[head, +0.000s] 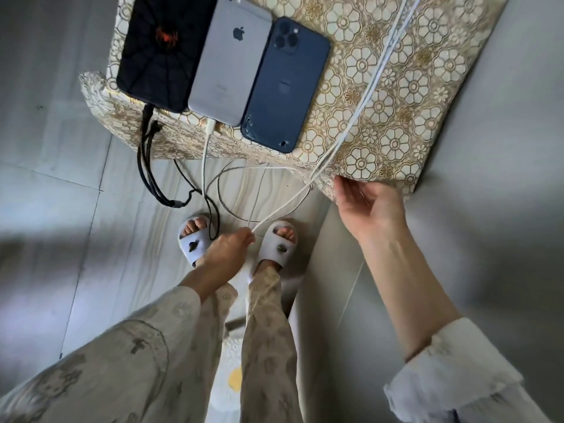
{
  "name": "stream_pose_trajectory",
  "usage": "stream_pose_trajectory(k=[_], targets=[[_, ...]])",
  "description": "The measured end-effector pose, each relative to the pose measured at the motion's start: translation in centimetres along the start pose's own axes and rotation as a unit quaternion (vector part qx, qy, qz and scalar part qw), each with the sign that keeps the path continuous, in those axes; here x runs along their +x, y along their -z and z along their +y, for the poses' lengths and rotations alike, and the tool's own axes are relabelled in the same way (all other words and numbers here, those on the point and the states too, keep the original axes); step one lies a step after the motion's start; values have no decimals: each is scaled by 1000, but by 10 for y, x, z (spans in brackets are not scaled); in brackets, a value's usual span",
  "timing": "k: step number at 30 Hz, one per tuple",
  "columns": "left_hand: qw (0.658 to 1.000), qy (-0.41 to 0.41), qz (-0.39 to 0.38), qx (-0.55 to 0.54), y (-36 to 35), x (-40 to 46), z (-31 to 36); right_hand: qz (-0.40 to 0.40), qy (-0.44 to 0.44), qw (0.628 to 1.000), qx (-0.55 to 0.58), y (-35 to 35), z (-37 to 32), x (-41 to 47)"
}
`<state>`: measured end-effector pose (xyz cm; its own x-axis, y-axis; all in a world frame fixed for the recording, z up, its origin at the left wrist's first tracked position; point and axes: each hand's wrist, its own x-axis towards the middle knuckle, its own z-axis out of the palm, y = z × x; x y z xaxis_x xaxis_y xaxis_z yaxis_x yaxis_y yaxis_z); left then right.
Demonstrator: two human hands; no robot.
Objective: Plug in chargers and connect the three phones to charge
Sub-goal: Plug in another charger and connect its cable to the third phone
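From the head view, three phones lie face down side by side on a table covered with a floral cloth, filling the frame from about eleven to one o'clock. The black phone, with a spider motif on its case, sits leftmost with a black cable plugged into its near end. The silver phone in the middle has a white plug in its port. The blue phone, rightmost of the three, has nothing in its near end (its port faces the person, toward six o'clock, and its lower glass looks cracked).

The left hand, near the frame's centre above the slippered feet, pinches a loose white cable between fingertips and thumb. That cable runs up toward one o'clock, over the table edge and across the cloth out of the top of the frame. Whether the hand holds the connector tip itself I cannot tell.

The right hand, at about three o'clock from centre, is relaxed with fingers spread, holding nothing, just beside the cloth's near corner.

The blue phone's port lies toward twelve o'clock from the left hand, its long axis running roughly twelve to six, tilted slightly. The right hand looks somewhat nearer to that port, yet the left one has the cable, so the connector probably has to rise and go in along that axis.
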<state>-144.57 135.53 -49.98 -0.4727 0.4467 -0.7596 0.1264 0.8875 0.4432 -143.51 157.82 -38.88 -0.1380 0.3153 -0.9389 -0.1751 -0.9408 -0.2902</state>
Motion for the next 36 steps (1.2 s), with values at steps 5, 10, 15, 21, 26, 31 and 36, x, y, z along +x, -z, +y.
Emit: stream_pose_trajectory(k=[5, 10, 15, 21, 26, 31, 36], targets=[[1000, -1, 10, -19, 10, 0, 17, 22, -28, 999, 17, -6, -24, -18], [1000, 11, -5, -29, 11, -4, 13, -27, -73, 997, -4, -4, -29, -17], [999, 21, -19, -14, 9, -5, 10, -19, -90, 995, 27, -4, -31, -14], [998, 31, -61, -12, -3, -7, 9, -15, -75, 996, 42, -6, -30, -11], [995, 27, -94, -33, -8, -3, 24, -4, -68, 997, 31, -7, -30, -8], [989, 40, -133, -58, -9, 1, 40, 3, -59, 998, 34, -10, -29, -7], [989, 16, -143, -44, -16, -11, 38, 10, -50, 998, 25, -13, -31, -5]])
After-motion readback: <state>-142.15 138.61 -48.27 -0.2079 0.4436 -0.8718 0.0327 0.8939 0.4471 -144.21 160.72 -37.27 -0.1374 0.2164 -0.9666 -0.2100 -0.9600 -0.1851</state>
